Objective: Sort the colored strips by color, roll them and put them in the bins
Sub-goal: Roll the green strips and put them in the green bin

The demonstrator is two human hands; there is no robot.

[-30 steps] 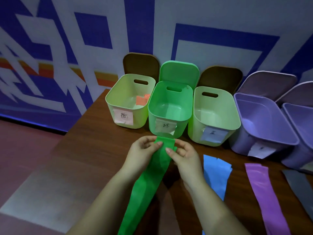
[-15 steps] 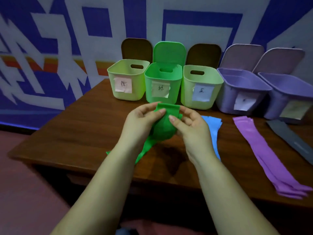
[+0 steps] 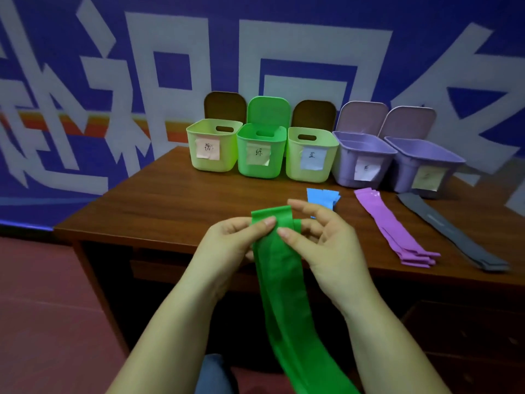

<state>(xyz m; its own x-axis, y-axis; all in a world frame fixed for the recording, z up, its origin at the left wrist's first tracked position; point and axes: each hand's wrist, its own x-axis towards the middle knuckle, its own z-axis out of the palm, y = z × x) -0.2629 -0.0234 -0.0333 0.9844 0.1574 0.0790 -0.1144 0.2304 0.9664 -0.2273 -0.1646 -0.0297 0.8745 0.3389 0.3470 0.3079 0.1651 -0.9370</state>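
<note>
A long green strip point(image 3: 287, 294) hangs from both hands down past the table's front edge toward my lap. My left hand point(image 3: 227, 245) pinches its top end from the left, and my right hand point(image 3: 324, 240) pinches it from the right, thumb on the front. The strip's top edge stands up between the fingers. Behind them, at the wall, stand five labelled bins: a pale green bin point(image 3: 213, 149), a bright green bin point(image 3: 261, 152), another pale green bin point(image 3: 309, 157) and two purple bins point(image 3: 360, 163) point(image 3: 420, 166).
On the brown table point(image 3: 170, 200) lie a stack of blue strips point(image 3: 322, 196), a stack of purple strips point(image 3: 395, 228) and grey strips point(image 3: 451, 234), all right of my hands. Each bin's lid stands open against the blue and white wall.
The view has pulled back from the table. My hands and the green strip have come toward me, and the strip now hangs straight down off the table's edge instead of lying on it.
</note>
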